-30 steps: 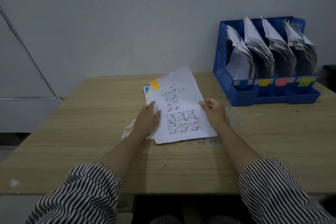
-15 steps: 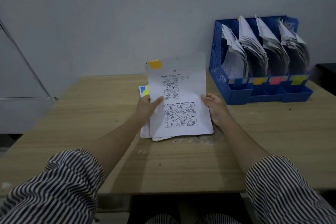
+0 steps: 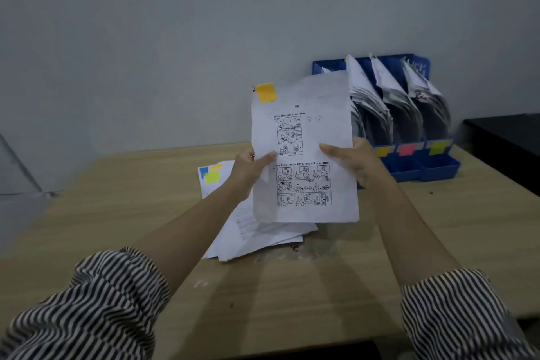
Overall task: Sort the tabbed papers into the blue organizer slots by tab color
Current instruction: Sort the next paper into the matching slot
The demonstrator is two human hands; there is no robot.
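Observation:
A white sheet (image 3: 304, 152) printed with comic panels is held upright above the table. An orange tab (image 3: 266, 92) sticks to its top left corner. My left hand (image 3: 248, 174) pinches its left edge and my right hand (image 3: 355, 159) pinches its right edge. Below it a loose stack of papers (image 3: 248, 231) lies on the table, with blue, orange and yellow-green tabs (image 3: 211, 174) at its far left corner. The blue organizer (image 3: 420, 168) stands at the back right, its slots full of papers and marked yellow, pink and yellow-green. The held sheet hides its leftmost slot.
The wooden table (image 3: 292, 286) runs to a grey wall behind. A dark surface (image 3: 508, 140) sits at the right beyond the organizer. Striped sleeves cover both my forearms near the front edge.
Both hands have lifted the orange-tabbed sheet off the stack, raised it upright and carried it up and to the right, toward the organizer. The stack stays on the table.

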